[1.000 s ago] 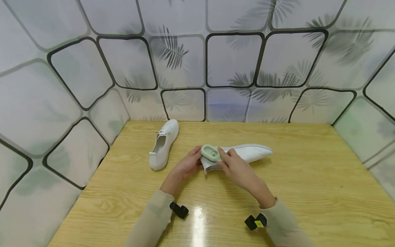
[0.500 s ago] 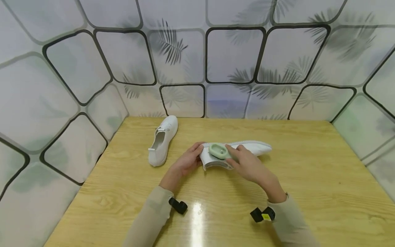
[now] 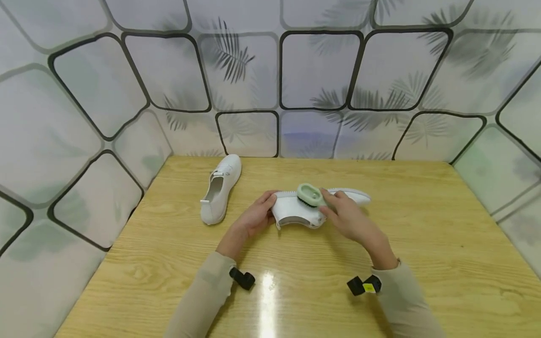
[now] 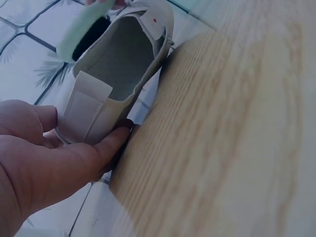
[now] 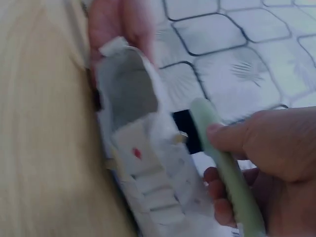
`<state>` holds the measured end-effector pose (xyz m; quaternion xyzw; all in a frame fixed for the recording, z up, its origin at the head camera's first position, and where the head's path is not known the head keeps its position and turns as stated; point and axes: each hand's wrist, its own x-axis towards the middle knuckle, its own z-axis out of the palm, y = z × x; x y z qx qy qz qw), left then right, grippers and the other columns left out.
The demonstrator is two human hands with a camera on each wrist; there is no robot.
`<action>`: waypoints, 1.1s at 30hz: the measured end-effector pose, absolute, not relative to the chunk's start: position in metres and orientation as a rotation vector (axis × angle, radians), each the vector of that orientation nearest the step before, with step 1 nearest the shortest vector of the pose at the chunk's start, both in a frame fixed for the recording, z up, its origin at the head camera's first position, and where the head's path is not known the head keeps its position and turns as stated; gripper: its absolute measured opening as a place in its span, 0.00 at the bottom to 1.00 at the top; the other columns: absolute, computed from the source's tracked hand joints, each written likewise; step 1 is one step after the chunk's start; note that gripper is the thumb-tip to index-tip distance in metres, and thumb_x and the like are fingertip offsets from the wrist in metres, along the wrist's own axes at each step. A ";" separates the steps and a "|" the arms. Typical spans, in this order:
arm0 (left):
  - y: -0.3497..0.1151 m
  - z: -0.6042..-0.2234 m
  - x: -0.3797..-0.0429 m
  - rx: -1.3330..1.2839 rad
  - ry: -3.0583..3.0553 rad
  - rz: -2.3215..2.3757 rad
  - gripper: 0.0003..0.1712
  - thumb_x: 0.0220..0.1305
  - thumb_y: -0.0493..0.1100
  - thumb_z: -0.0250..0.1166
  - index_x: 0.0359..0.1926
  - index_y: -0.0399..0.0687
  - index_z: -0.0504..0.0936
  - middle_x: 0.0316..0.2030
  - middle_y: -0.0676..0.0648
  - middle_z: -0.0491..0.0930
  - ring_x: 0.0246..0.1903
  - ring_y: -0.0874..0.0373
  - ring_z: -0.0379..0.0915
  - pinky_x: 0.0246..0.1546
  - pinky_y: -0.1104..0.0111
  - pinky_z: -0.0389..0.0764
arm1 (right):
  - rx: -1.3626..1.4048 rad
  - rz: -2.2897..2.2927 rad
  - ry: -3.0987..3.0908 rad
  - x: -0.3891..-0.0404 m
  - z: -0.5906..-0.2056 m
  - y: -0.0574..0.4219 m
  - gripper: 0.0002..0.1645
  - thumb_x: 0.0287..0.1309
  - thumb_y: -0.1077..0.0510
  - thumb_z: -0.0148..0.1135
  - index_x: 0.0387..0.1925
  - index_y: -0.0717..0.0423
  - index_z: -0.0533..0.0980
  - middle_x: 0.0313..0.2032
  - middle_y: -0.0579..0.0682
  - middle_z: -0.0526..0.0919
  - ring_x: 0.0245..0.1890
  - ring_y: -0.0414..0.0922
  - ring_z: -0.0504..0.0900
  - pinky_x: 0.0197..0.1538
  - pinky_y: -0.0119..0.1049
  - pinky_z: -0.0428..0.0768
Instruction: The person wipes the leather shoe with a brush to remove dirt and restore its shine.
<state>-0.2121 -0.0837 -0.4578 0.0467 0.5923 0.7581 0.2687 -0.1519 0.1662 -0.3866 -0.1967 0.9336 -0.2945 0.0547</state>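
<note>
A white shoe [image 3: 291,209] lies on its side near the middle of the table, its toe pointing right. My left hand [image 3: 255,217] grips it by the heel; in the left wrist view the thumb and fingers hold both sides of the heel [image 4: 84,111]. My right hand [image 3: 348,218] holds a pale green brush [image 3: 310,193] with dark bristles by its handle. The bristles face the upper side of the shoe. In the right wrist view the brush [image 5: 217,153] is beside the shoe's opening, its dark bristles against or very close to the side.
A second white shoe [image 3: 221,188] stands upright at the back left of the wooden table [image 3: 422,234]. Behind the table rises a patterned backdrop [image 3: 321,70]. Black wrist cameras sit on both sleeves.
The brush in my right hand has slid right along the shoe's side, from the heel toward the middle. My left hand keeps its hold on the heel. The head view has tilted slightly downward.
</note>
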 end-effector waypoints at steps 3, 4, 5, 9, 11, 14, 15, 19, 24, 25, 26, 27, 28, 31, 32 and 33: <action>-0.083 -0.457 -0.211 0.121 1.602 2.046 0.24 0.82 0.46 0.35 0.71 0.42 0.58 0.62 0.37 0.66 0.49 0.56 0.71 0.48 0.66 0.75 | -0.654 -0.897 2.818 -0.154 -0.390 0.161 0.34 0.76 0.52 0.49 0.74 0.64 0.55 0.47 0.61 0.72 0.34 0.45 0.70 0.38 0.40 0.72; -0.082 -0.457 -0.211 0.118 1.599 2.046 0.24 0.82 0.46 0.35 0.71 0.42 0.57 0.62 0.38 0.66 0.49 0.56 0.71 0.48 0.66 0.75 | -0.682 -0.896 2.798 -0.154 -0.390 0.160 0.35 0.76 0.52 0.49 0.75 0.64 0.55 0.47 0.60 0.72 0.34 0.44 0.70 0.38 0.39 0.72; -0.082 -0.456 -0.211 0.118 1.597 2.043 0.24 0.82 0.46 0.35 0.72 0.42 0.57 0.63 0.38 0.66 0.49 0.56 0.71 0.48 0.66 0.75 | -0.699 -0.888 2.781 -0.153 -0.389 0.160 0.35 0.76 0.52 0.49 0.75 0.64 0.55 0.46 0.59 0.72 0.33 0.43 0.70 0.37 0.38 0.72; -0.081 -0.455 -0.211 0.113 1.616 2.017 0.25 0.82 0.47 0.34 0.73 0.44 0.54 0.65 0.38 0.64 0.51 0.56 0.69 0.49 0.67 0.74 | -0.656 -0.826 2.861 -0.151 -0.387 0.167 0.32 0.74 0.56 0.52 0.73 0.64 0.59 0.45 0.59 0.74 0.33 0.45 0.70 0.37 0.39 0.71; -0.081 -0.455 -0.211 0.101 1.638 2.006 0.26 0.82 0.48 0.33 0.74 0.45 0.53 0.65 0.37 0.63 0.52 0.55 0.67 0.49 0.67 0.73 | -0.614 -0.788 2.944 -0.150 -0.388 0.167 0.32 0.74 0.57 0.53 0.73 0.63 0.60 0.46 0.61 0.74 0.36 0.48 0.72 0.38 0.42 0.72; -0.081 -0.454 -0.211 0.087 1.664 2.000 0.26 0.82 0.49 0.33 0.74 0.46 0.53 0.65 0.37 0.63 0.52 0.55 0.66 0.49 0.67 0.72 | -0.659 -0.759 3.028 -0.151 -0.392 0.156 0.32 0.74 0.56 0.53 0.73 0.63 0.60 0.48 0.63 0.73 0.40 0.52 0.72 0.40 0.43 0.73; -0.081 -0.454 -0.211 0.086 1.669 1.998 0.25 0.82 0.48 0.33 0.74 0.46 0.53 0.65 0.37 0.63 0.52 0.55 0.67 0.49 0.67 0.72 | -0.689 -0.753 3.039 -0.151 -0.394 0.151 0.32 0.74 0.56 0.53 0.73 0.63 0.61 0.47 0.63 0.72 0.40 0.52 0.72 0.39 0.43 0.74; -0.080 -0.455 -0.211 0.089 1.659 2.003 0.25 0.82 0.48 0.33 0.73 0.44 0.52 0.63 0.37 0.64 0.51 0.55 0.67 0.49 0.67 0.72 | -0.744 -0.760 3.023 -0.147 -0.393 0.143 0.32 0.72 0.57 0.56 0.72 0.63 0.62 0.42 0.60 0.71 0.33 0.46 0.68 0.34 0.37 0.70; -0.081 -0.453 -0.212 0.084 1.675 1.975 0.26 0.82 0.48 0.32 0.73 0.43 0.50 0.63 0.37 0.63 0.52 0.55 0.66 0.51 0.65 0.71 | -0.602 -0.861 2.943 -0.147 -0.392 0.148 0.34 0.75 0.57 0.51 0.74 0.66 0.56 0.45 0.61 0.68 0.29 0.43 0.65 0.32 0.35 0.68; -0.082 -0.453 -0.212 0.087 1.679 1.971 0.26 0.82 0.48 0.32 0.73 0.42 0.50 0.63 0.36 0.63 0.52 0.55 0.66 0.51 0.66 0.71 | -0.592 -0.899 2.911 -0.147 -0.392 0.147 0.34 0.76 0.56 0.50 0.74 0.66 0.54 0.48 0.62 0.67 0.29 0.43 0.66 0.32 0.35 0.69; -0.082 -0.452 -0.212 0.094 1.681 1.966 0.26 0.82 0.48 0.32 0.73 0.42 0.49 0.62 0.37 0.64 0.51 0.55 0.66 0.50 0.66 0.71 | -0.587 -0.933 2.875 -0.148 -0.393 0.145 0.35 0.76 0.56 0.49 0.75 0.66 0.51 0.50 0.64 0.66 0.28 0.43 0.66 0.31 0.35 0.70; -0.082 -0.452 -0.212 0.100 1.679 1.964 0.26 0.82 0.48 0.32 0.74 0.42 0.49 0.61 0.37 0.64 0.50 0.55 0.67 0.49 0.67 0.71 | -0.594 -0.959 2.839 -0.148 -0.393 0.144 0.35 0.77 0.55 0.47 0.75 0.66 0.50 0.52 0.65 0.65 0.28 0.42 0.67 0.31 0.35 0.71; -0.082 -0.452 -0.212 0.109 1.676 1.963 0.26 0.82 0.48 0.31 0.74 0.42 0.49 0.60 0.37 0.64 0.49 0.56 0.67 0.48 0.68 0.71 | -0.607 -0.984 2.800 -0.148 -0.392 0.144 0.36 0.77 0.55 0.46 0.76 0.66 0.48 0.53 0.66 0.63 0.27 0.42 0.67 0.31 0.34 0.71; -0.081 -0.451 -0.212 0.116 1.663 1.958 0.26 0.82 0.47 0.31 0.74 0.43 0.49 0.61 0.38 0.64 0.49 0.56 0.66 0.46 0.68 0.71 | -0.612 -1.015 2.724 -0.146 -0.388 0.150 0.36 0.75 0.59 0.46 0.75 0.67 0.47 0.51 0.66 0.63 0.28 0.43 0.67 0.30 0.35 0.71; -0.081 -0.451 -0.212 0.115 1.661 1.955 0.27 0.82 0.47 0.30 0.74 0.43 0.48 0.61 0.37 0.63 0.49 0.55 0.66 0.47 0.68 0.71 | -0.591 -1.015 2.725 -0.146 -0.387 0.153 0.36 0.75 0.60 0.46 0.75 0.68 0.47 0.49 0.66 0.63 0.28 0.44 0.66 0.30 0.35 0.70; -0.081 -0.450 -0.212 0.109 1.660 1.957 0.27 0.82 0.47 0.30 0.75 0.42 0.48 0.62 0.37 0.63 0.50 0.55 0.66 0.47 0.68 0.70 | -0.570 -1.011 2.737 -0.146 -0.386 0.157 0.35 0.74 0.61 0.46 0.75 0.69 0.48 0.48 0.65 0.63 0.29 0.45 0.66 0.31 0.36 0.70</action>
